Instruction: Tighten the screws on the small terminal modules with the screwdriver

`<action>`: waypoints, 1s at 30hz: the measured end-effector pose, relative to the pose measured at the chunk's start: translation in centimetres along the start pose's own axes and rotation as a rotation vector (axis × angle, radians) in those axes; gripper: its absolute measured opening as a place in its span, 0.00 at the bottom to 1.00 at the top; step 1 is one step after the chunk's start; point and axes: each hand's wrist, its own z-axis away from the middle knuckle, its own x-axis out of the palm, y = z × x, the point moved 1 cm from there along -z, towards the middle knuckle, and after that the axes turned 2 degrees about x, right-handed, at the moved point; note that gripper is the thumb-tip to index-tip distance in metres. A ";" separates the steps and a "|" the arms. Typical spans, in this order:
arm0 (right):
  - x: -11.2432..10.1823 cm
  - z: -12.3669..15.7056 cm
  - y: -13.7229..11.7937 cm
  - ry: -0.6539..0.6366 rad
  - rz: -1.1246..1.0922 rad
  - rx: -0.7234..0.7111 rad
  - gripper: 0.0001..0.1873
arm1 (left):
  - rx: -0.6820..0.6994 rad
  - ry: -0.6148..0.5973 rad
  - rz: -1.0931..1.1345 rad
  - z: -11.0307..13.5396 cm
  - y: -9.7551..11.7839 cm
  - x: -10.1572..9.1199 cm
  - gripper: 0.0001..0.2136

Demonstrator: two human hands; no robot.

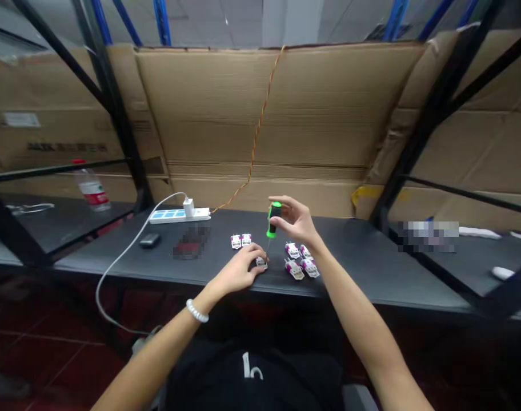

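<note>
My right hand (pixel 293 218) grips the green and black handle of a screwdriver (pixel 275 219), whose thin shaft points down. Under its tip lies a small white and purple plastic part (pixel 261 262), which my left hand (pixel 242 268) pinches against the tabletop, partly covering it. Two similar parts (pixel 240 241) sit side by side just beyond my left hand. To the right of the held part, several more white and purple parts (pixel 301 266) rest in a loose group below my right forearm. Whether the tip sits in a screw is too small to tell.
A white power strip (pixel 180 215) with a plugged-in charger stands at the back left, its cable looping over the front edge. Near it lies a small black object (pixel 149 240). Black rack posts flank the dark table (pixel 350 262); cardboard (pixel 312 114) closes the back. A bottle (pixel 93 189) stands far left.
</note>
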 end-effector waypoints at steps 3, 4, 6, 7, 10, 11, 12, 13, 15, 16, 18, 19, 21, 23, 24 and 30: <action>0.0 0.0 -0.1 0.039 0.133 -0.052 0.26 | -0.001 -0.001 -0.004 0.0 0.1 0.0 0.06; 0.1 0.1 -0.1 0.014 0.131 -0.065 0.27 | 0.001 -0.004 -0.004 0.0 0.1 0.0 0.05; 0.5 0.2 -0.2 -0.055 0.047 -0.060 0.31 | 0.004 -0.004 -0.005 0.0 0.1 -0.1 0.05; 0.7 0.3 -0.1 -0.077 -0.009 -0.041 0.32 | 0.006 -0.001 -0.006 0.0 0.2 -0.1 0.05; 1.3 0.4 0.1 -0.023 -0.058 0.014 0.31 | 0.008 0.008 -0.014 0.0 0.2 0.0 0.05; 1.4 0.4 0.1 0.018 -0.026 0.016 0.31 | 0.008 0.009 -0.014 0.0 0.2 0.0 0.05; 1.4 0.4 0.0 0.050 0.012 0.011 0.30 | 0.008 0.008 -0.012 0.0 0.2 0.0 0.05; 1.3 0.4 0.0 0.064 0.037 0.003 0.30 | 0.007 0.005 -0.009 0.0 0.2 0.0 0.05; 1.0 0.4 -0.3 0.023 0.015 -0.003 0.29 | 0.007 0.000 -0.005 0.0 0.2 0.0 0.06; 0.8 0.4 -0.5 -0.021 -0.028 0.006 0.29 | 0.009 -0.002 -0.005 0.0 0.2 0.0 0.05; 0.4 0.3 -0.7 -0.084 -0.108 0.034 0.29 | 0.011 -0.002 -0.007 0.0 0.2 0.0 0.05; 0.2 0.3 -0.8 -0.086 -0.118 0.045 0.29 | 0.011 0.000 -0.009 0.0 0.2 0.0 0.05; 0.0 0.3 -0.8 -0.019 -0.050 0.049 0.28 | 0.013 0.003 -0.011 0.0 0.2 0.0 0.05; -0.3 0.2 -0.9 0.070 0.077 0.015 0.27 | 0.013 0.006 -0.012 0.0 0.1 0.0 0.05; -0.4 0.2 -1.0 0.089 0.123 -0.003 0.26 | 0.011 0.005 -0.011 0.0 0.1 0.0 0.05; -0.5 0.3 -1.0 -0.127 -0.122 0.046 0.29 | 0.012 -0.005 -0.010 0.0 0.2 0.0 0.05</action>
